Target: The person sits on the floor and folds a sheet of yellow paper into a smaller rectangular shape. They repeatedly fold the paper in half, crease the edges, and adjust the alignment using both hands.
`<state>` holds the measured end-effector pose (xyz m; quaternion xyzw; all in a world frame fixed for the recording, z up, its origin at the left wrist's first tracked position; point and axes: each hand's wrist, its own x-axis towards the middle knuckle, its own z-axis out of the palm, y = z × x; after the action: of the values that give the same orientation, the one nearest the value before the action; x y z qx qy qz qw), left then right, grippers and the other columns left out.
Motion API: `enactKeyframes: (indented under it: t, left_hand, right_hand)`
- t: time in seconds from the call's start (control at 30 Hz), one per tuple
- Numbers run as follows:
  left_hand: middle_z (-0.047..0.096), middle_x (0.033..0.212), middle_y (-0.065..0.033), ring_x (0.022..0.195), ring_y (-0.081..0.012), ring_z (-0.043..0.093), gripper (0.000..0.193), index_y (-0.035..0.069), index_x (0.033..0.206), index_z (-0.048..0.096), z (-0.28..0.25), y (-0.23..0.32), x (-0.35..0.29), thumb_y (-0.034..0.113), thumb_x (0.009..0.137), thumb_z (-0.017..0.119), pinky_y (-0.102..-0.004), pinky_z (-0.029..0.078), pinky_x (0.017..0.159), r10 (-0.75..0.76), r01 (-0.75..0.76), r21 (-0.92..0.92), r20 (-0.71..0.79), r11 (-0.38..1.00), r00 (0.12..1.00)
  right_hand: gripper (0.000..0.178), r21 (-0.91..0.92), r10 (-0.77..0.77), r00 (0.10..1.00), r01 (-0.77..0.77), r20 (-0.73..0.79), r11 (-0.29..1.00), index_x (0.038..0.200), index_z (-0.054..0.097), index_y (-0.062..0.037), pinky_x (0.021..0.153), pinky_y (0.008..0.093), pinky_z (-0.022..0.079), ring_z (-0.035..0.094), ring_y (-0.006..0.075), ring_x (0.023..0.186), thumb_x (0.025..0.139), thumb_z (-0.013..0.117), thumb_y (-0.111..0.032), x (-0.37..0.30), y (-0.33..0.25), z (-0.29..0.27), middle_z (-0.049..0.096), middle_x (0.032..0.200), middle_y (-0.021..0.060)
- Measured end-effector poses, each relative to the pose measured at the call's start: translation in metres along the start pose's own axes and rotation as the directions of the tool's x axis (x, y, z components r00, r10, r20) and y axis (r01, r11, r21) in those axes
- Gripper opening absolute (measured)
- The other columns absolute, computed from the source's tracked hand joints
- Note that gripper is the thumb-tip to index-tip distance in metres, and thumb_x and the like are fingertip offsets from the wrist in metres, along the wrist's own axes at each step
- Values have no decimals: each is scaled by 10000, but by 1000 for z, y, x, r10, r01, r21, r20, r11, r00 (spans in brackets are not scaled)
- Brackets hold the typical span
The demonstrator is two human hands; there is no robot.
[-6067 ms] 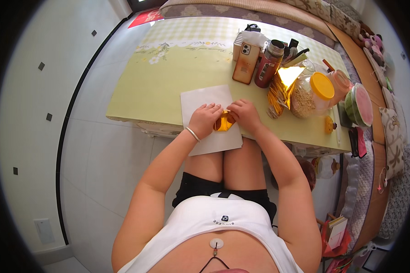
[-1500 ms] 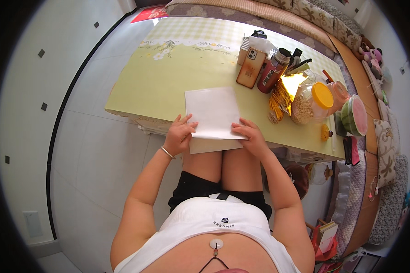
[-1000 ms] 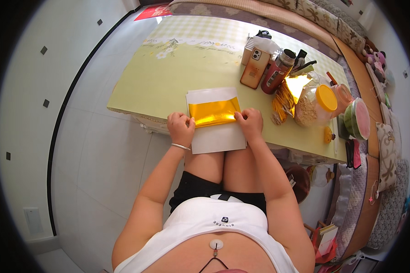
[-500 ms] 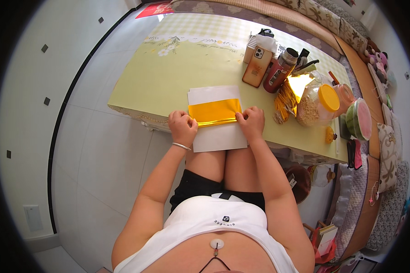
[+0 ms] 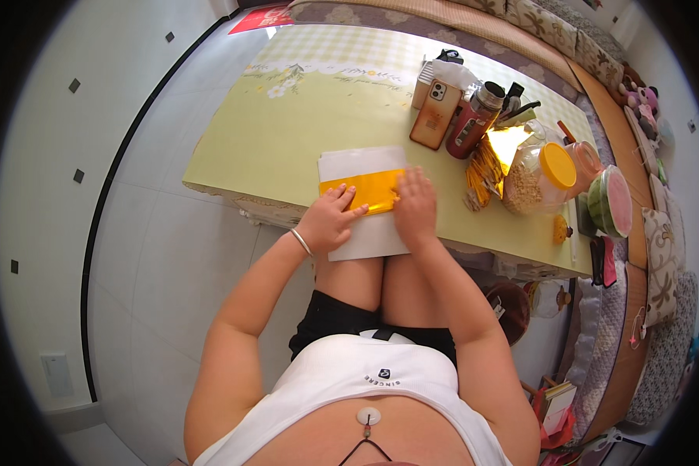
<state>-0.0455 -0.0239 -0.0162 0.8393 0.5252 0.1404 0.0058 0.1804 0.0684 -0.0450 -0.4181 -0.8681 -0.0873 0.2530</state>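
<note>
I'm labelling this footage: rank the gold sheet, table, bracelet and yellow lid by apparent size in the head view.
1. Table
2. Gold sheet, partly hidden
3. Yellow lid
4. Bracelet

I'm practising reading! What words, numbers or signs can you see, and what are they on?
I won't copy wording out, but here's where it stands:
White top: curved dark letters beside a small dark emblem.
Red mat: pale lettering, only partly showing.
Phone: tiny print, too small to read.
Red bottle: small marks, too blurred to read.
Tablecloth: thin script, too small to read.
Gold sheet, white paper: none I can see.
</note>
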Motion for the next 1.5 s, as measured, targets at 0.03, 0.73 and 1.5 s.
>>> enactKeyframes:
  t: [0.03, 0.73, 1.5]
  left_hand:
    - [419, 1522, -199, 1421, -388, 368, 614, 124, 1433, 521, -5, 13, 1, 446, 913, 578, -503, 268, 1175, -9, 7, 46, 36, 999, 999]
    - [693, 1025, -142, 992, -321, 622, 461, 55, 978, 673, -14, -39, 22, 239, 613, 887, -422, 507, 873, -616, 609, -157, 9, 777, 788]
    - [721, 883, -71, 693, -136, 693, 67, 8, 970, 693, -15, -13, 23, 23, 909, 670, -235, 570, 585, -840, 351, -936, 175, 20, 514]
  right_hand:
    - [654, -54, -127, 992, 128, 22, 990, 1354, 528, 4, 1168, 462, 279, 405, 337, 1395, 832, 719, -340, -3, -9, 2, 485, 1460, 184]
    - [447, 748, 350, 752, -639, 558, 180, 1326, 518, 88, 558, 284, 551, 682, 160, 670, 904, 608, -31, 29, 14, -11, 660, 887, 116]
    - [142, 752, 383, 647, -571, 660, -330, 950, 632, -54, 612, 243, 563, 701, 149, 702, 924, 714, -167, 20, 21, -8, 715, 852, 82]
